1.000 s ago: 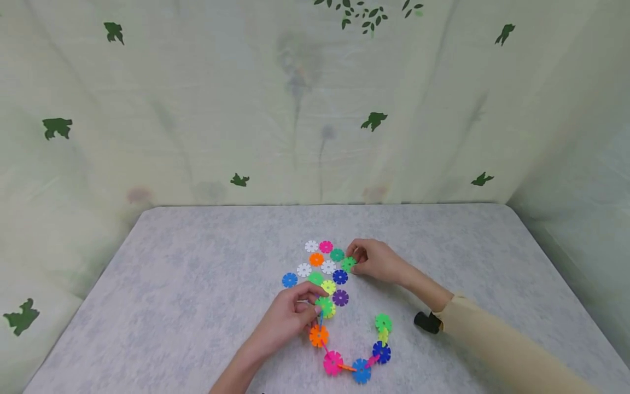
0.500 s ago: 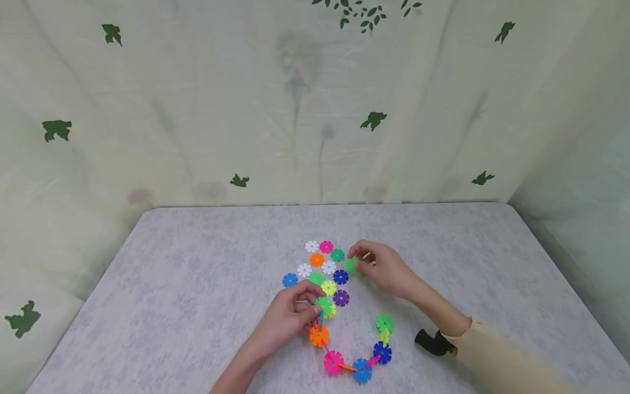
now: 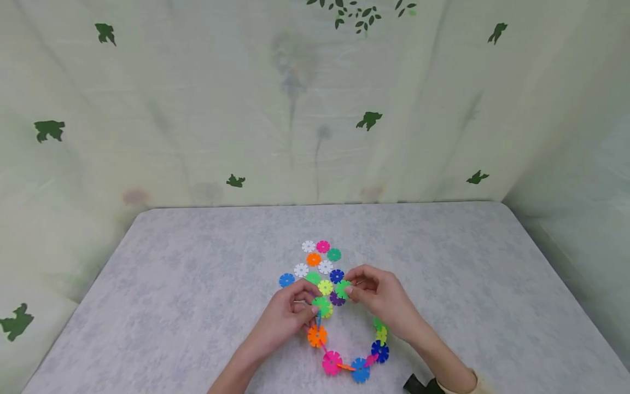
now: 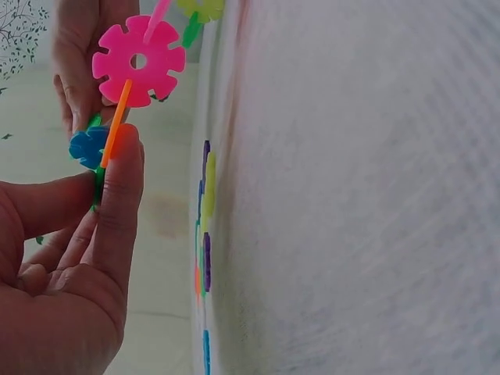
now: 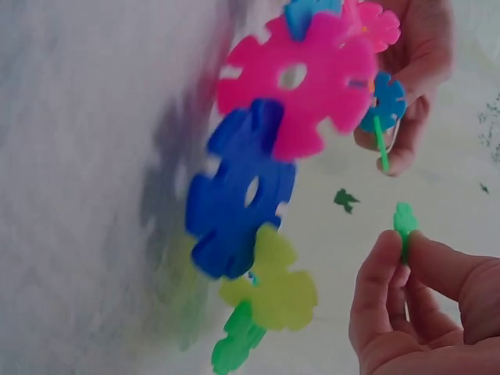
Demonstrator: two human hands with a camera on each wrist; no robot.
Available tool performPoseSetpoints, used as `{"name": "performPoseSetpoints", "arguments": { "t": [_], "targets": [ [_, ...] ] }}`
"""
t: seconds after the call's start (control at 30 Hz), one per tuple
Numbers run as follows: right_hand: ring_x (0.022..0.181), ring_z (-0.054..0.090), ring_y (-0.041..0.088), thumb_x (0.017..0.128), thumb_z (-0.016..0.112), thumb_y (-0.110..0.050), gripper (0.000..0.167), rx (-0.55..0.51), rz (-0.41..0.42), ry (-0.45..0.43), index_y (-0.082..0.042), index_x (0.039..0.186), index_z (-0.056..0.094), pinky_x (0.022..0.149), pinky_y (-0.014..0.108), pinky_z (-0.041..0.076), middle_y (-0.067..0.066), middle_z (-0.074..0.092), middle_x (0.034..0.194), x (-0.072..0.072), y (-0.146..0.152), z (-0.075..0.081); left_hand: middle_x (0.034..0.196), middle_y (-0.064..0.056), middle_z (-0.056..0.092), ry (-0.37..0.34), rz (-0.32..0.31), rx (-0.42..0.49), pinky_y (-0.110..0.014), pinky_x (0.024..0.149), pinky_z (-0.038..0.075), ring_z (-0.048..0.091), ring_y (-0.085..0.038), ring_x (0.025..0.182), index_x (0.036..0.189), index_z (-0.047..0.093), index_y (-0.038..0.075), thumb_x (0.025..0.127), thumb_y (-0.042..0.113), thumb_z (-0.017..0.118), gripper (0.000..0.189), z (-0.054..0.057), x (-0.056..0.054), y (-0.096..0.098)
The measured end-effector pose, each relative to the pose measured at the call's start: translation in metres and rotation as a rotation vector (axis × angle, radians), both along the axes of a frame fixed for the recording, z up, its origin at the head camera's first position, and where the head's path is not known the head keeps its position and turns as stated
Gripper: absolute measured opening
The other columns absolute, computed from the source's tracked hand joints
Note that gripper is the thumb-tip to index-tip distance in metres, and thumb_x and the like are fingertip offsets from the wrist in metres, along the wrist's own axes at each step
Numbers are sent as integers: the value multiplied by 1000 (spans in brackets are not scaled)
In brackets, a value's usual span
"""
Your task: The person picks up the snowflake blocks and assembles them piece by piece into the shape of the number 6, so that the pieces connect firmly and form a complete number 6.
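Observation:
My left hand (image 3: 285, 313) pinches the green notched disc (image 3: 322, 305) at one end of a chain of interlocked plastic flower discs. From there the chain curves through a blue disc (image 4: 88, 146), an orange disc (image 3: 317, 336), a pink disc (image 3: 332, 363) and several more. Its other end, a green disc (image 5: 237, 341), is partly covered by my right hand (image 3: 389, 302) in the head view. Between thumb and fingertips, that right hand pinches a separate green disc (image 5: 405, 221), held a short gap to the right of the chain's left end.
Loose discs lie flat on the grey table (image 3: 197, 273) beyond my hands, among them a white disc (image 3: 308, 246), an orange disc (image 3: 313, 259) and a blue disc (image 3: 287, 280). A pale curtain (image 3: 197, 109) with leaf prints hangs behind the table.
My right hand has lifted the loose green disc away from the group of discs and brought it nearer, toward my left hand. The left hand has stayed nearly still with the chain.

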State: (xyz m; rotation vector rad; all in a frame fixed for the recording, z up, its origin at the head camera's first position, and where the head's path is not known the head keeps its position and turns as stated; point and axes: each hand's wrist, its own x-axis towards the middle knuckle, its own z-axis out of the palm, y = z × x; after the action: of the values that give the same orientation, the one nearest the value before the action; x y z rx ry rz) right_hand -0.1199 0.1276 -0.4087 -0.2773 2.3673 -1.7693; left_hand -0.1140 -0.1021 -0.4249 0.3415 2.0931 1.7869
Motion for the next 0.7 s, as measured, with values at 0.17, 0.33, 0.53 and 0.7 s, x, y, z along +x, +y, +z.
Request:
{"name": "performPoseSetpoints", "arguments": {
  "t": [0.17,0.33,0.53,0.7],
  "targets": [
    [83,66,33,93,68,-8,8,-21,-3,-18,-9,102,67,77,39,57,7,67,92,4,-4,0,89,-12,62,5,1,-5,-34,60,56,62,-21,64,111,62,3,92,1,64,19,3,0,1],
    [87,65,29,94,67,-8,5,-23,41,1,-10,98,67,79,33,57,5,66,96,6,-6,-2,89,-11,63,5,-5,-20,-34,61,56,61,-21,65,111,64,3,93,3,64,18,4,0,2],
    [87,63,22,92,69,-7,6,-18,56,27,-12,96,68,78,27,55,2,66,96,9,-9,-4,88,-11,64,-10,-19,-6,-33,62,57,61,-20,64,109,65,3,93,1,64,16,2,1,2],
    [88,63,20,90,70,-6,7,-30,45,31,-8,97,69,79,26,55,1,67,96,11,-12,-5,87,-12,64,-19,-46,43,-32,62,57,62,-18,64,110,64,2,93,0,63,17,0,1,1]
  ]
}}
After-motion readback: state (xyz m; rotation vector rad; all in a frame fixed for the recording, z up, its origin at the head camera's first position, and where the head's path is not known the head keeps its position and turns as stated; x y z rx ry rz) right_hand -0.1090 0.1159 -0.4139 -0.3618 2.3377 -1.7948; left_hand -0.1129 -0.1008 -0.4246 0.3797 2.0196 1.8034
